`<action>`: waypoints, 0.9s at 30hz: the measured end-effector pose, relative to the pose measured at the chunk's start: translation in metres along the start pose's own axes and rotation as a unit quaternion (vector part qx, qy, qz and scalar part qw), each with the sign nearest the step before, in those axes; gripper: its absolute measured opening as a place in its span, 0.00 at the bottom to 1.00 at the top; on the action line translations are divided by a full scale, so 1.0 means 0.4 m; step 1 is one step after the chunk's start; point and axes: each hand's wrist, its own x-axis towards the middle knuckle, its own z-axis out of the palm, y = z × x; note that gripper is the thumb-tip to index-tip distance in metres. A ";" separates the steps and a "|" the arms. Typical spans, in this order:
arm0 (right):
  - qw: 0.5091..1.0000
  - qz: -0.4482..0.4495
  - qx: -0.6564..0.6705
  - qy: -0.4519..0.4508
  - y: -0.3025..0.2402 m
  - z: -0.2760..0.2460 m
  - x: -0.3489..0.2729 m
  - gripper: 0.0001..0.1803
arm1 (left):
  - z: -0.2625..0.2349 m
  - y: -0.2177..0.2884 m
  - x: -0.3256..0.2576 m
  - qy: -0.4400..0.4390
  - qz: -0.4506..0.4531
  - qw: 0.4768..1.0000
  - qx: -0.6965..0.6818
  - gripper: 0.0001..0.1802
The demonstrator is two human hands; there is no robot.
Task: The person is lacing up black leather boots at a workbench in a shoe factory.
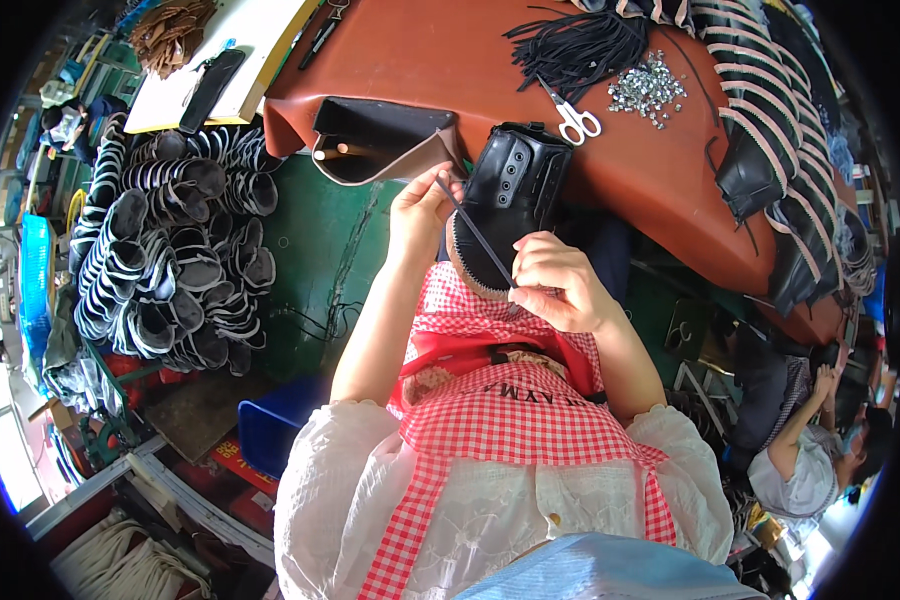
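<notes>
A black leather shoe upper with eyelets rests on my lap against the table edge. A black lace runs taut between my hands. My left hand pinches its upper end just left of the upper. The lace's lower end is pinched in my right hand, in front of the upper above my red checked apron.
The red-brown table holds white-handled scissors, a pile of metal eyelets, a bundle of black laces and rows of black uppers. A heap of black uppers lies at my left. Another person sits at right.
</notes>
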 end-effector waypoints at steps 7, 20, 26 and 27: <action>0.952 0.186 -0.124 0.209 0.117 -0.023 0.015 0.06 | 0.034 -0.051 -0.006 -0.019 -0.033 0.993 0.115 0.11; 0.890 0.193 -0.281 0.303 0.245 -0.132 0.065 0.07 | 0.016 -0.054 -0.006 -0.055 0.022 0.990 0.127 0.11; 0.827 0.366 -0.403 0.138 0.281 -0.234 0.131 0.16 | 0.020 -0.048 -0.019 -0.093 0.051 0.989 0.098 0.10; 0.826 0.381 -0.400 0.114 0.287 -0.241 0.138 0.17 | 0.023 -0.048 -0.021 -0.092 0.054 0.990 0.095 0.10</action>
